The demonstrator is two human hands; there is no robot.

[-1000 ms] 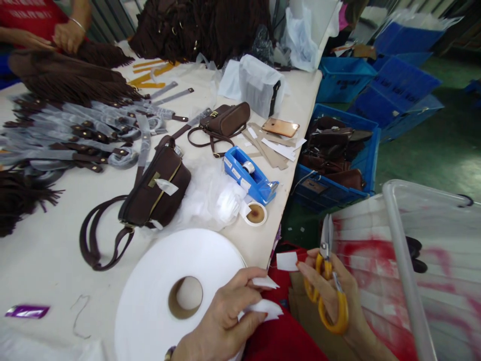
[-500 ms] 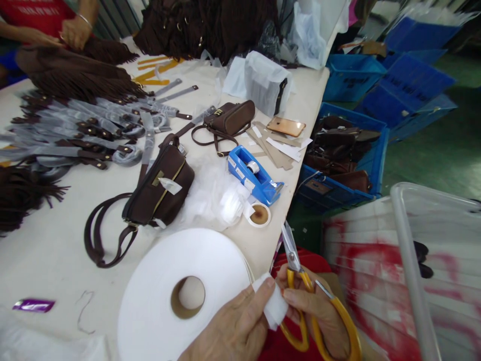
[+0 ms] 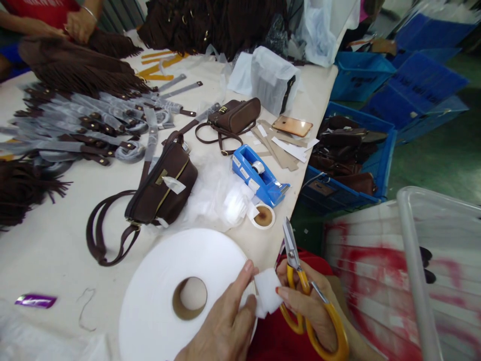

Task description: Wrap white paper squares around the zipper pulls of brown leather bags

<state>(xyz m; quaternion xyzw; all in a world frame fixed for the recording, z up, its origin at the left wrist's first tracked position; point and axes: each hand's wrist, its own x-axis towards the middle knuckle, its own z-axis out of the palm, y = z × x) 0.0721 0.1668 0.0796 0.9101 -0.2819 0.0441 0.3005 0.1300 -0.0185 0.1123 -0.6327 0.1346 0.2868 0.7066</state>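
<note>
A large roll of thin white material (image 3: pixel 150 286) lies flat at the table's near edge, its cardboard core showing. My left hand (image 3: pixel 225 321) lies over the roll's right side, index finger stretched along the rim and the other fingers curled on a loose white strip (image 3: pixel 268 291). In my right hand (image 3: pixel 315 306) are scissors (image 3: pixel 291 250) with orange-yellow handles, blades pointing up and away. The thumb and a finger of that hand also pinch the strip's free end. Beyond the roll rests a dark brown handbag (image 3: pixel 161 185), a white tag on its front.
A blue tape dispenser (image 3: pixel 259 175) and a small tape roll (image 3: pixel 263 216) stand near the table's right edge. Behind are a second brown bag (image 3: pixel 236 116), a phone (image 3: pixel 292 126) and wrapped straps (image 3: pixel 93 120). Blue crates (image 3: pixel 387 150) stand right; a co-worker's hands (image 3: pixel 80 25) are far left.
My left hand has shifted left and its index finger now reaches along the roll's rim. The white strip shows flatter between my hands. The view has moved slightly.
</note>
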